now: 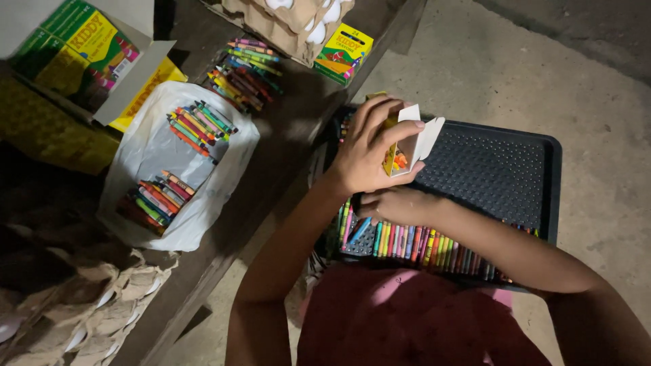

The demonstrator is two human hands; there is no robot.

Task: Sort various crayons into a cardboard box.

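**A:** What did you have on the head view at that moment?

**B:** I saw a small crayon box [407,146], open at the top with its white flaps spread, a few orange and yellow crayon tips showing inside. It was held up over the near-left part of a black tray [502,169].

**A:** Which hand had it?

**B:** The left hand [366,152], fingers curled around the box from above and gripping it. The right hand [397,205] lay just below, on the tray, by a row of loose crayons [420,242]. A blue crayon [359,230] poked out from under its fingers, but I couldn't tell whether the hand was closed on it or only resting on it.

**A:** And the tray itself?

**B:** It was dimpled, sitting in the person's lap over concrete floor, with the crayon row along its near edge and the far part bare.

**A:** Anything to the side?

**B:** A dark wooden bench [285,149] on the left carried a white plastic bag [156,156] with two crayon bundles on it, another loose pile [247,71] farther back, a shut crayon pack [344,53], egg cartons [285,20], and a big open carton of packs [71,57].
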